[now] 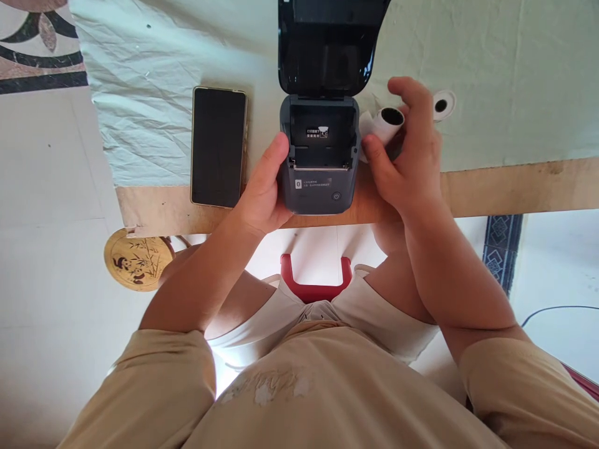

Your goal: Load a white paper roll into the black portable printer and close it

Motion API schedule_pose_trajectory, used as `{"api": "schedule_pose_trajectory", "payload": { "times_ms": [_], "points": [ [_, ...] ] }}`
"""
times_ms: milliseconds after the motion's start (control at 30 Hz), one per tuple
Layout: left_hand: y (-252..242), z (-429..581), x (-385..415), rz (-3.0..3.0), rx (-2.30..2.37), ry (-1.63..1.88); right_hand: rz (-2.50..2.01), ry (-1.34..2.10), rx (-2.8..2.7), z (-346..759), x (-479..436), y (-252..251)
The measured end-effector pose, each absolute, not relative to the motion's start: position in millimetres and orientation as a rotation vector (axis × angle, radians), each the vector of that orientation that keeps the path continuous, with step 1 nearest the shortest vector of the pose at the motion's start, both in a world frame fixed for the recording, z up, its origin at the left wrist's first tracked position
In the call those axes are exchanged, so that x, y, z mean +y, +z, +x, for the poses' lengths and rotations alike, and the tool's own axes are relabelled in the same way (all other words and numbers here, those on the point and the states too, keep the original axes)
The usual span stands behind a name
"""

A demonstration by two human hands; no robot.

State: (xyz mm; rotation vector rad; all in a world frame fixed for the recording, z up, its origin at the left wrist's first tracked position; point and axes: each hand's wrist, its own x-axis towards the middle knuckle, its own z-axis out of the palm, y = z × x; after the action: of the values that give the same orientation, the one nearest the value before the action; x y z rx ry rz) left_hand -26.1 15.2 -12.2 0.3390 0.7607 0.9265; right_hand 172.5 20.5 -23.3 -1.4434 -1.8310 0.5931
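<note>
A dark grey label printer (321,187) lies on the table with its glossy black lid (327,47) swung up and back, its inner bay exposed. My left hand (269,187) grips the printer's left side, thumb along the edge. At the printer's right side, a white label roll (387,125) with a dark hollow core is tilted in my right hand (414,149). The thumb presses on the roll, the index finger is raised off it, and the other fingers are partly hidden behind. A loose paper end shows beside the roll.
A second white roll (442,105) sits beyond my right hand. A smartphone (219,146) with a dark screen lies left of the printer. Pale green cloth (491,81) covers the table behind its bare wooden edge (515,187). A round panda-patterned wooden piece (139,259) is below left.
</note>
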Motion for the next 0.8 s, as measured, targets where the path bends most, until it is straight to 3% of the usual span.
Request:
{"api": "schedule_pose_trajectory", "payload": {
  "times_ms": [400, 533, 633, 800],
  "points": [
    [-11.9, -27.5, 14.4, 0.404, 0.716, 0.9, -1.443, 0.284, -2.055, 170.2, 26.2, -29.4],
    [-12.0, -26.8, 14.6, 0.368, 0.758, 0.902, -1.212, 0.049, -1.935, 173.4, 20.7, -18.0],
    [-12.2, -26.4, 14.6, 0.336, 0.809, 0.914, -1.329, -0.114, -1.692, 183.5, 19.6, -11.4],
    [-13.5, -26.7, 14.4, 0.349, 0.8, 0.944, -1.564, 0.053, -1.735, 204.0, 33.7, -25.6]
  ]
}}
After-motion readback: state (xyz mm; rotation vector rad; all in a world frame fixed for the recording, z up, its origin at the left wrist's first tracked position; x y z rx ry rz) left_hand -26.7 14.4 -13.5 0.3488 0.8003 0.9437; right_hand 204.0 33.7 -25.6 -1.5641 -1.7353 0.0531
